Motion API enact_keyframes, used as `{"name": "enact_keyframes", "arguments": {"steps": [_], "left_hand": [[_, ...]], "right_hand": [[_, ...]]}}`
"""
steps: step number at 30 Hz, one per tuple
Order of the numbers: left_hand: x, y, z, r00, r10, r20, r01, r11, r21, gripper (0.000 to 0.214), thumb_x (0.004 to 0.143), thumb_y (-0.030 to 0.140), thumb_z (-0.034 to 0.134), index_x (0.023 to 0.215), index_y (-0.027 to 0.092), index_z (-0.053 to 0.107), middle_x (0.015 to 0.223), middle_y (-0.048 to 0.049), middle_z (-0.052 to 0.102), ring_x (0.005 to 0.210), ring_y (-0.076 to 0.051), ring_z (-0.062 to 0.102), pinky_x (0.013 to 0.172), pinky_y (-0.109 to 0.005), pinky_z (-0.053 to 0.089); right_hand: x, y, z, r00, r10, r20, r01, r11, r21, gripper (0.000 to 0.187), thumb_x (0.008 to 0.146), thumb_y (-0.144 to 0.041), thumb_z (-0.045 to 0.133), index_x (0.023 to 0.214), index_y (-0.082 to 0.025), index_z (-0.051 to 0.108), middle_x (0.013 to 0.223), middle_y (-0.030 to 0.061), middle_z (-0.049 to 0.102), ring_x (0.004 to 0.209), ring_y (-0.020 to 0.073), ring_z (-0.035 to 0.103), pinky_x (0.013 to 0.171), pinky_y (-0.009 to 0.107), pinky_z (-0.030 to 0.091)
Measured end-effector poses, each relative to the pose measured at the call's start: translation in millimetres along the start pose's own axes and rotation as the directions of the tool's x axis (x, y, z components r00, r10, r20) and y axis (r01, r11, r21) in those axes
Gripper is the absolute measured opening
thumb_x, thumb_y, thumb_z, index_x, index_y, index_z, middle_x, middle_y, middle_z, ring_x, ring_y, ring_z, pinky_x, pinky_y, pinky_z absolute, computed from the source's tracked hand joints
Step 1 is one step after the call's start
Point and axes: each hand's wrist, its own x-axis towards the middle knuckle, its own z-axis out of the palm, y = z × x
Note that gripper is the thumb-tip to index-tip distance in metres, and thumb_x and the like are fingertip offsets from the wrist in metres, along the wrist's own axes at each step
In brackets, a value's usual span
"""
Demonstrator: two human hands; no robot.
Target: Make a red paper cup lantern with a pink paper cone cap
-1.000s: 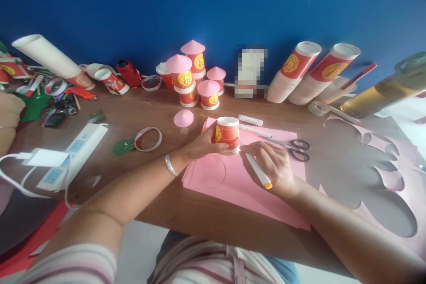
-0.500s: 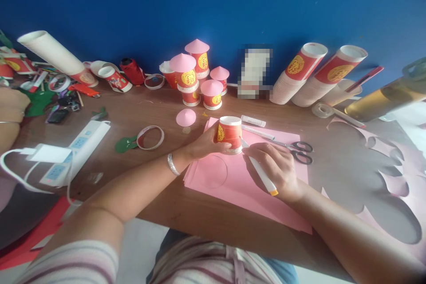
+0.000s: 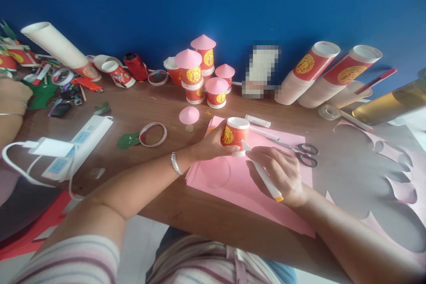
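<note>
My left hand (image 3: 214,142) is closed around the side of a short red paper cup (image 3: 237,131) with a gold emblem, holding it above pink paper (image 3: 262,186). The cup's white end faces up. In my right hand (image 3: 282,171) is a slim white utility knife (image 3: 264,177) with an orange end. Its pointed blade meets the cup's front side, low on the red part. A pencil-like circle shows on the paper below my left hand. Scissors (image 3: 306,154) with dark handles and a white pen (image 3: 264,133) lie just beyond my right hand.
Red cups with pink cone roofs (image 3: 188,59) stand at the back; a loose pink cone (image 3: 189,116) lies before them. Stacked cups (image 3: 308,71) lean at right near tape (image 3: 329,112). A power strip (image 3: 78,146) lies left, beside another person's arm (image 3: 13,97).
The cup has turned slightly in my left hand, showing more of its emblem. The knife tip has shifted from the cup's right edge onto its front. The whole view has moved a little.
</note>
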Motion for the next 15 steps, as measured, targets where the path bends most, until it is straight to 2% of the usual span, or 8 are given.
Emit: {"name": "enact_keyframes", "arguments": {"steps": [5,10,15], "left_hand": [[0.7,2.4,-1.4,0.999,-0.015,0.043,0.02,0.993,-0.112,0.057,0.079,0.034,0.082,0.125,0.019,0.051,0.111,-0.0082,0.063,0.102,-0.023,0.063,0.083,-0.037,0.055],[1.8,1.4,-1.6,1.0,0.0,0.03,0.003,0.992,-0.128,0.049,0.08,0.031,0.082,0.118,0.019,0.055,0.104,-0.0054,0.063,0.093,-0.018,0.062,0.079,-0.031,0.053],[2.2,-4.2,-3.4,0.998,-0.001,0.058,0.013,0.977,-0.213,0.048,0.08,0.029,0.082,0.119,0.021,0.055,0.104,-0.0052,0.064,0.093,-0.018,0.064,0.078,-0.03,0.053]], "right_hand": [[-0.9,0.4,-0.5,1.0,0.0,0.001,0.0,1.0,0.016,0.029,0.088,-0.004,0.066,0.115,-0.01,0.06,0.088,0.0109,0.071,0.073,0.0183,0.068,0.063,0.032,0.059],[-4.1,2.1,2.5,1.0,0.004,-0.009,-0.004,0.999,0.038,0.029,0.089,-0.006,0.066,0.117,-0.011,0.061,0.093,0.0132,0.072,0.082,0.0217,0.071,0.071,0.037,0.063],[-7.5,1.0,5.4,0.999,0.04,0.004,-0.04,0.999,0.029,0.032,0.091,-0.009,0.065,0.122,-0.015,0.061,0.099,0.0121,0.074,0.088,0.0221,0.075,0.076,0.037,0.066]]}}
